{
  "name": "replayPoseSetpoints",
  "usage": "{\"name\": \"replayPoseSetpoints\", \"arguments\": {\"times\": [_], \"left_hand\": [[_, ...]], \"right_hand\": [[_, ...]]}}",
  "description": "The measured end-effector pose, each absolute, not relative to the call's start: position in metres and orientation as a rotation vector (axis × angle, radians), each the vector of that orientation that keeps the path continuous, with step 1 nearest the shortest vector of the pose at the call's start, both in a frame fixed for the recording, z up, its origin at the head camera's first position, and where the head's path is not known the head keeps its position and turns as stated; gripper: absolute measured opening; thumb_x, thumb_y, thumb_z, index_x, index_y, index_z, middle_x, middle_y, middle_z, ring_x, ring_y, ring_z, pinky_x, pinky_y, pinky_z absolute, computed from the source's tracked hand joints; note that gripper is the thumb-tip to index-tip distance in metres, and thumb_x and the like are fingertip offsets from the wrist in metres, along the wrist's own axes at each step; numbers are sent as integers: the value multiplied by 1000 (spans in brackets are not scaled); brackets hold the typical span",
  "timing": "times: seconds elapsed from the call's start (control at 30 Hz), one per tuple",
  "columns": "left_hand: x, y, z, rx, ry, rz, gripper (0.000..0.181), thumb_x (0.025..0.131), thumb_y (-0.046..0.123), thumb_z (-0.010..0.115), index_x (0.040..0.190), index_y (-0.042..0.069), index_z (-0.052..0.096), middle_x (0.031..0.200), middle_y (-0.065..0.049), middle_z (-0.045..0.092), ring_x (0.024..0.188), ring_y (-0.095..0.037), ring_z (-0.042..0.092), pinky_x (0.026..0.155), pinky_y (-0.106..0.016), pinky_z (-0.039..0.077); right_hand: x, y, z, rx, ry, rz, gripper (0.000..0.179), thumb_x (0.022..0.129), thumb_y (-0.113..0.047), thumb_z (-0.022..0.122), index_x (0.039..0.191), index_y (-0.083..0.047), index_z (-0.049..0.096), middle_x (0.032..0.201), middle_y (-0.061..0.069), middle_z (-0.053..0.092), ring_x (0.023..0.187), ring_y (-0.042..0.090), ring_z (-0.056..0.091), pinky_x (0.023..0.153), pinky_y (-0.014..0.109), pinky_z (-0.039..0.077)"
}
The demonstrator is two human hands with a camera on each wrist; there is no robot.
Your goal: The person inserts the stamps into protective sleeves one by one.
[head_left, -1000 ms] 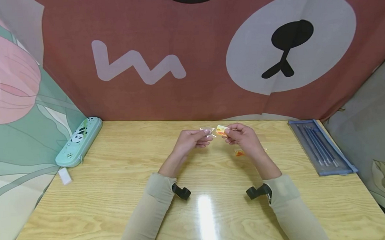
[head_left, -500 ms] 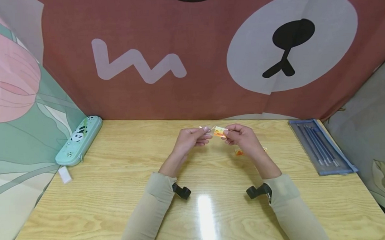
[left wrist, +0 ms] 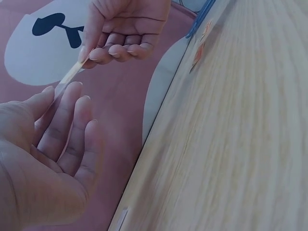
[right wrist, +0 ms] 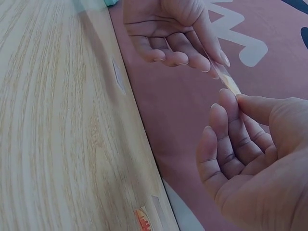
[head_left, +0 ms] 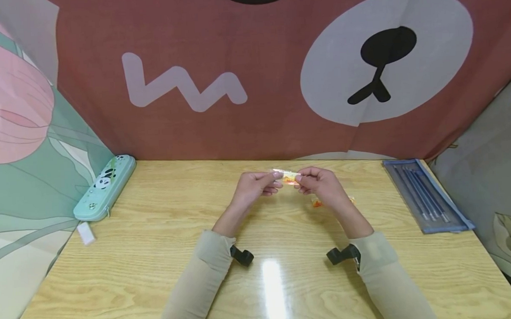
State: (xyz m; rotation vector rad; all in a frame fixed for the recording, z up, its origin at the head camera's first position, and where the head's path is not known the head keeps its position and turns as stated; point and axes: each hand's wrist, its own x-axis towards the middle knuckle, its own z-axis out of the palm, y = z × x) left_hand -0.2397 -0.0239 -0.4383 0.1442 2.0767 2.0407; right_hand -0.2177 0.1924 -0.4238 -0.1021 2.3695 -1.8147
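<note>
Between my two hands, above the far half of the table, is a small flat card (head_left: 290, 178) printed yellow and orange. Clear crinkly plastic (left wrist: 59, 89) surrounds its left part. My left hand (head_left: 253, 188) pinches the plastic's left end between thumb and index finger. The right hand (head_left: 322, 184) pinches the card's right end the same way, as the right wrist view shows at the card's pale edge (right wrist: 231, 84). The other fingers of both hands curl loosely below. Under the right hand lies an orange-printed clear wrapper (head_left: 317, 202), partly hidden by that wrist.
A mint panda pencil case (head_left: 104, 189) lies at the table's left edge, a small white block (head_left: 86, 233) in front of it. On the right is a blue mesh pouch (head_left: 426, 196) holding several pencils. A printed cloth (head_left: 194, 133) hangs behind the wooden table (head_left: 163, 206).
The card in my right hand has moved left into the clear plastic, and the gap between card and left fingers has closed. Both forearms have stayed nearly in place.
</note>
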Motion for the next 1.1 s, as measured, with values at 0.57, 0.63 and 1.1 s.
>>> {"name": "replayPoseSetpoints", "arguments": {"times": [0.57,0.63,1.1], "left_hand": [[-235,-19,-437,194,2090,1982,33,92,27,76,119,9,75,94,-8,79,73,-15,75,81,-46,63],[-236,-22,-436,242,2116,1957,40,91,29,77,129,18,70,102,-7,79,80,-20,76,82,-48,62],[-234,-32,-428,733,2646,1419,51,87,31,82,134,27,64,113,3,73,88,-12,71,66,-27,58]], "right_hand": [[-215,191,-423,-99,2366,-1809,37,101,-30,64,120,2,64,91,1,70,82,11,67,87,40,60],[-216,192,-422,-100,2374,-1801,38,101,-31,64,122,2,64,94,3,69,84,12,68,88,41,60],[-219,199,-423,-81,2362,-1822,40,101,-31,64,122,3,64,88,-3,67,83,14,68,87,40,60]]}}
